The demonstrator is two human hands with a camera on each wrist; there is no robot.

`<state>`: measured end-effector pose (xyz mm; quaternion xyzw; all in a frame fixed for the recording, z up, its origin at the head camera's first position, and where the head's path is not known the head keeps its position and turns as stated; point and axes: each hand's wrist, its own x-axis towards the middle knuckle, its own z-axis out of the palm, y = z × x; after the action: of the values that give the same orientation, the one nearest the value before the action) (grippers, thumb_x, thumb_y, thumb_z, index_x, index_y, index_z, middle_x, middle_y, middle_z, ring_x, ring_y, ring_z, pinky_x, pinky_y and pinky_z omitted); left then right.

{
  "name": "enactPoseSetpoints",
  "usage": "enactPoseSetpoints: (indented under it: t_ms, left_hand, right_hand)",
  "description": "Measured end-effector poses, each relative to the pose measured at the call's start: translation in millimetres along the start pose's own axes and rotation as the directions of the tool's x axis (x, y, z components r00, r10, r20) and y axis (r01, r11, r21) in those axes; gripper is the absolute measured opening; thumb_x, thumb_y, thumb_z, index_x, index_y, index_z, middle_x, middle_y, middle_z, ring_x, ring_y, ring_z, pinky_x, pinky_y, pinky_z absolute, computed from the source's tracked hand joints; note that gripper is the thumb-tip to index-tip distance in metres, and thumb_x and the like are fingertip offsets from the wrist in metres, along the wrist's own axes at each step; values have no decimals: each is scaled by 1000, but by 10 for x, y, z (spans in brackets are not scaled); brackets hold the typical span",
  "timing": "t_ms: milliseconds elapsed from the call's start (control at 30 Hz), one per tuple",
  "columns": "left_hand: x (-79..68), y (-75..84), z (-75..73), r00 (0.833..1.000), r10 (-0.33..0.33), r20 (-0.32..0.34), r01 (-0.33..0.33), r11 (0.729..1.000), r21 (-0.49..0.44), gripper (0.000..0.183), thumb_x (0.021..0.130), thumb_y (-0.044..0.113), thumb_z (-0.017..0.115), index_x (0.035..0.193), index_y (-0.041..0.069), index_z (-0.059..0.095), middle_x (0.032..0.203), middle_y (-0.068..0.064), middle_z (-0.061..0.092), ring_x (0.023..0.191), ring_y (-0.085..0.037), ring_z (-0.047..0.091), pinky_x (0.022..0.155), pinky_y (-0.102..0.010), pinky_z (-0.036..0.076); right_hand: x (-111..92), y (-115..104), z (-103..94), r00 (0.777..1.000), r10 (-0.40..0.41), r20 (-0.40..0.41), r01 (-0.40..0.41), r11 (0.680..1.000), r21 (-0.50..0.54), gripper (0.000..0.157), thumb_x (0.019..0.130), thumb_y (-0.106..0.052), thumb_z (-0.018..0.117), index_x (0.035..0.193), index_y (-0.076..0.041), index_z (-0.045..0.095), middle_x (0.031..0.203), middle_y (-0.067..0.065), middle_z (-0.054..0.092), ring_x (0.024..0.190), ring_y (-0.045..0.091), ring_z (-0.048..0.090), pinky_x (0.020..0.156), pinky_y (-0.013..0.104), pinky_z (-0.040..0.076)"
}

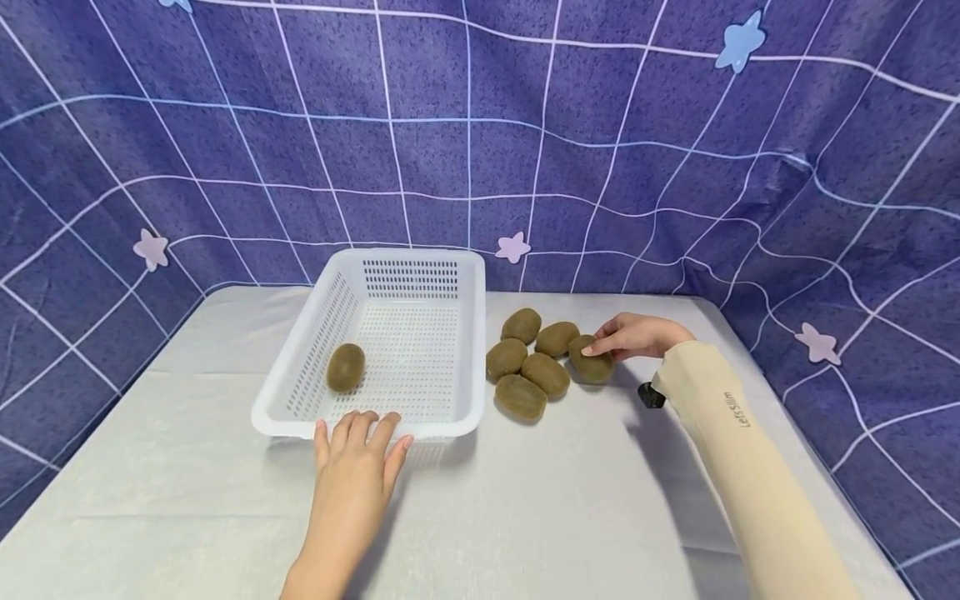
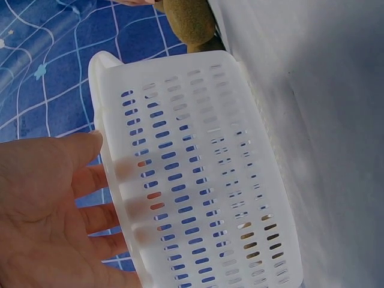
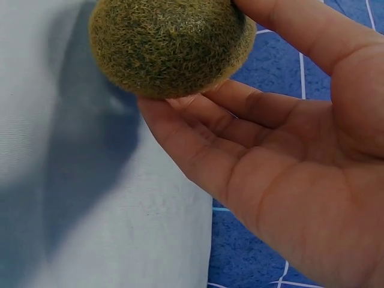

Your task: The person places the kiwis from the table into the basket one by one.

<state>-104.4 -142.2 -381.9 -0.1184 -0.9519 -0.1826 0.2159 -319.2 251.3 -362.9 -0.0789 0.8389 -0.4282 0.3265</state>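
At the right, my right hand [image 1: 637,335] pinches a brown, fuzzy kiwi [image 1: 590,363] between thumb and fingers. The right wrist view shows this kiwi [image 3: 171,48] close up, with fingertips under it and the thumb on its other side. Several more kiwis [image 1: 545,376] lie clustered just left of that hand. A white perforated plastic basket [image 1: 472,350] stands left of them, with one kiwi [image 1: 346,367] inside near its left wall. My left hand [image 1: 354,479] holds the basket's front rim, its fingers hooked over; they show faintly through the slotted wall [image 2: 180,180].
A pale cloth covers the table [image 1: 562,517]. Blue-purple grid-patterned fabric [image 1: 465,150] with star shapes hangs behind and at both sides. A small black object [image 1: 651,395] sits at my right wrist, by the cream sleeve [image 1: 738,450].
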Motion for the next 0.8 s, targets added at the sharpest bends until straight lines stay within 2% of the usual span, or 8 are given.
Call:
enactPoseSetpoints:
  t_ms: [200, 533, 800]
  left_hand:
    - [-1, 5, -6, 1000, -1, 0, 1, 1000, 0, 36, 95, 25, 61, 119, -2, 61, 116, -25, 58, 120, -49, 46, 102, -74, 18]
    - [-3, 15, -11, 1000, 2, -7, -2, 1000, -1, 36, 95, 25, 62, 119, -2, 61, 116, -25, 57, 120, -49, 46, 101, -74, 19]
    - [-4, 13, -6, 1000, 3, -10, -3, 1000, 6, 36, 94, 24, 63, 118, -2, 61, 115, -25, 58, 119, -48, 47, 101, -74, 20]
  right_hand:
    - [-13, -71, -26, 1000, -9, -4, 9, 1000, -2, 36, 91, -18, 66, 112, 10, 59, 92, 0, 64, 88, 10, 58, 92, 34, 48]
    - [19, -229, -50, 999, -42, 6, 42, 999, 5, 27, 91, -18, 66, 104, 5, 60, 87, -1, 64, 83, 9, 58, 87, 31, 50]
    - [24, -399, -49, 997, -77, -17, 77, 997, -2, 29, 91, -16, 66, 106, 6, 59, 87, 0, 63, 81, 9, 57, 85, 30, 51]
